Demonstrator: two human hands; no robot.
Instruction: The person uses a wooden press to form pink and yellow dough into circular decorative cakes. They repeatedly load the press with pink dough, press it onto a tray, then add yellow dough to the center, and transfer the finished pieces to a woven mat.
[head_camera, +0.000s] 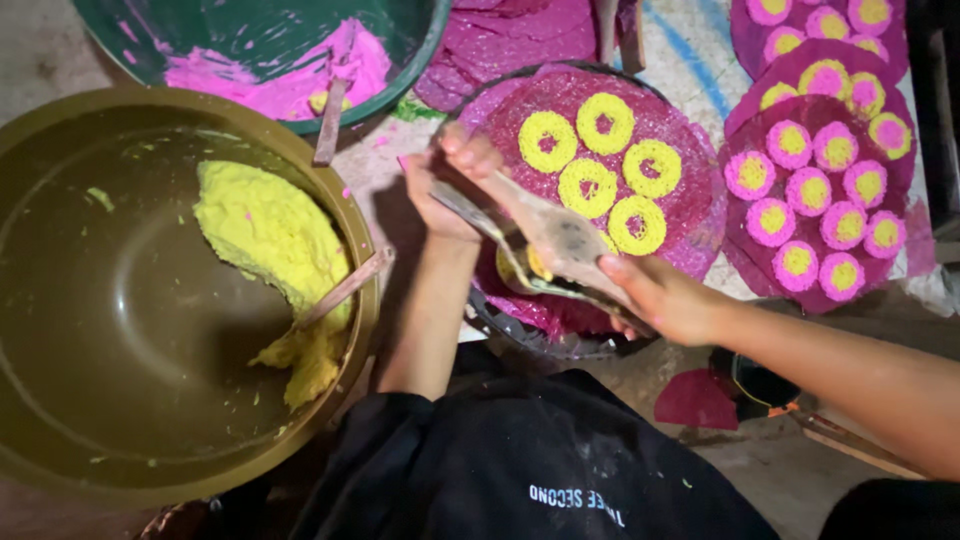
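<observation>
My left hand (445, 180) grips the far end of a flat, dough-smeared tool (545, 235), and my right hand (665, 298) grips its near end. The tool lies across a round tray (700, 215) covered by a magenta sheet. Several yellow dough rings (595, 170) sit on that sheet, just beyond the tool. A bit of yellow dough (537, 265) shows under the tool's near part.
A large olive basin (60, 300) at left holds yellow dough (270, 240) and a wooden stick (345, 288). A green basin (400, 70) behind it holds pink dough. Stacked magenta sheets with pink-and-yellow rounds (815, 190) lie at right.
</observation>
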